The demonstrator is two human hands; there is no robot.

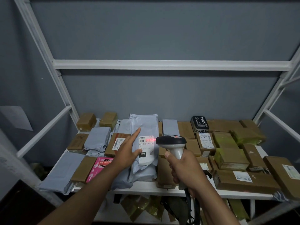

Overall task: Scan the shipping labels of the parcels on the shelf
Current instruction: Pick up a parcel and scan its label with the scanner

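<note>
The grey parcel [144,143] lies mid-shelf [162,190] between both hands; left hand [128,151] rests spread along its label [146,149] (red beam across the barcode); right hand [185,169] grips the scanner [172,146].

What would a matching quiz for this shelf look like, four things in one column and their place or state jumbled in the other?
Things:
1. scanner
2. grey mailer
3. pink package
4. black box

Place or state:
A. at the back, right of centre
B. gripped in the right hand
C. steadied by the open left hand
D. near the front edge, left of the left hand

Pairs: 1-B, 2-C, 3-D, 4-A
</note>
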